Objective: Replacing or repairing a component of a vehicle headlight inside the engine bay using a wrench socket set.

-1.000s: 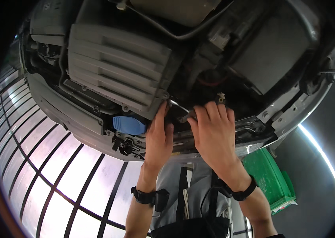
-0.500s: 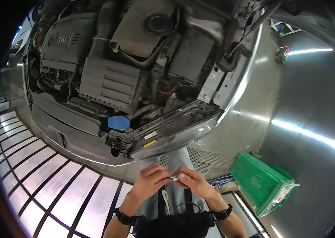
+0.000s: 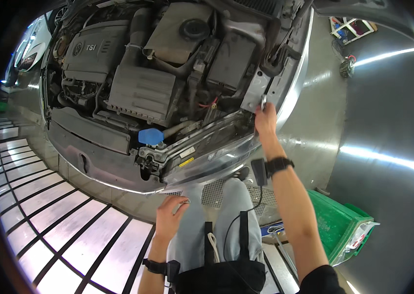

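Silver shines on the slim tool (image 3: 264, 100) that your right grip (image 3: 266, 106) pinches at the grey side panel (image 3: 254, 90), seemingly a pick-up or set-down step calling for steady fingers, while your left grip (image 3: 183, 201) pinches a small piece (image 3: 187, 201), unidentifiable.

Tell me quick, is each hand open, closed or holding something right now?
Left hand: closed in a pinch on a small shiny piece, too small to identify.
Right hand: closed on a silvery metal object, exact kind unclear.
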Tool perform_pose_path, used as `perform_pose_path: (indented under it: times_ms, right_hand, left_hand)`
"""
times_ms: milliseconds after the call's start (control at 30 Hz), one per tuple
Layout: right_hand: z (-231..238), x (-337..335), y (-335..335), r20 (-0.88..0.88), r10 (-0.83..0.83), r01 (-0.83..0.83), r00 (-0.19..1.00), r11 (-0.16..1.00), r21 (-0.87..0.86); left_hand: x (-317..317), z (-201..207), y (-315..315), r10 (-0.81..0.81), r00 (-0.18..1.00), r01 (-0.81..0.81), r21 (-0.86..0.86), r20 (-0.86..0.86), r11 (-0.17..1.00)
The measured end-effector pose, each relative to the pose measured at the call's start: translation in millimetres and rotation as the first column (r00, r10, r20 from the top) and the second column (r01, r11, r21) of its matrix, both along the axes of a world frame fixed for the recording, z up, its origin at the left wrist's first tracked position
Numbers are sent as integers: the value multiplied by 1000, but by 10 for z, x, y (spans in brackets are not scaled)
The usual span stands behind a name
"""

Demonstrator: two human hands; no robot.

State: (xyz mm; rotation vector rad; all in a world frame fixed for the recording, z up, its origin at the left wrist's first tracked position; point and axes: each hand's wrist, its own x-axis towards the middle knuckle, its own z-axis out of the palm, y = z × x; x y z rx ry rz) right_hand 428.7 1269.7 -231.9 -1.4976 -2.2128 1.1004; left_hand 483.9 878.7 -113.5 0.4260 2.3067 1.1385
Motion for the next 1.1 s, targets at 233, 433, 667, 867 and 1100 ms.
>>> perform_pose_path:
  times_ms: [233, 433, 667, 867, 1100]
  right_hand:
    - [-386, 350, 298, -449, 94, -238, 889, 931, -277]
    - [541, 2586, 796, -436, 182, -397, 881, 786, -474]
    - [829, 4605, 2431, -46, -17, -22, 999, 687, -726]
    - [700, 5474, 3828, -243, 164, -248, 956, 896, -368]
    - [-506, 7033, 4289, 25, -443, 307, 896, 578, -756]
  left_hand:
    - [778, -41, 500, 126, 991, -120, -99, 53, 988]
    - [1465, -251, 1546, 6, 990, 25, -216, 142, 976]
    - [1556, -268, 2659, -190, 955, 261, -344, 228, 902]
    - [1068, -291, 4280, -238, 935, 324, -360, 264, 875]
    - [-26, -285, 8068, -647, 738, 675, -228, 190, 702]
